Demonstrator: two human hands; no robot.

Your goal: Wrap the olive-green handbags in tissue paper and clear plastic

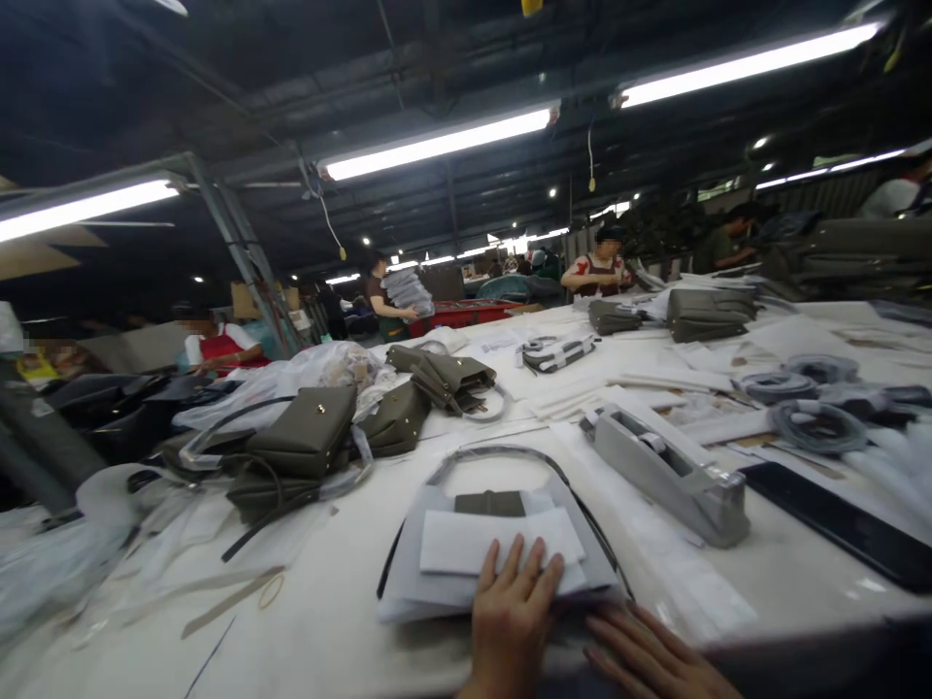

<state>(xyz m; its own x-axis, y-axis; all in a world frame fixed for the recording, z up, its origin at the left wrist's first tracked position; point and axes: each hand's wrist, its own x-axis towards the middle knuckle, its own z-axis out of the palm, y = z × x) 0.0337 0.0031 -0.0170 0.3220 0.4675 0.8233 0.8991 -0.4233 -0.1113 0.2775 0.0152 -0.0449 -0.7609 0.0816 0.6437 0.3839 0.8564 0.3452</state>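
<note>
left grip (512, 607): fingers spread flat on the white foam sheet (458, 546), resting, grasping nothing
right grip (648, 649): fingers extended, nothing clasped; by the near right corner, contact unclear
wrapped handbag (412, 589): on the worktop (320, 602), under the foam sheet, straight ahead of the left grip
long axis: sheet runs left to right; strap (502, 452) arches away
nearer hand: left
tape dispenser (659, 473): right of the handbag

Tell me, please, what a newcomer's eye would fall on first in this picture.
Probably the bright tube lights overhead. Next, near the front edge of the white table, the left hand rests on a white sheet atop a wrapped bag; a grey tape dispenser stands to the bag's right.
</note>
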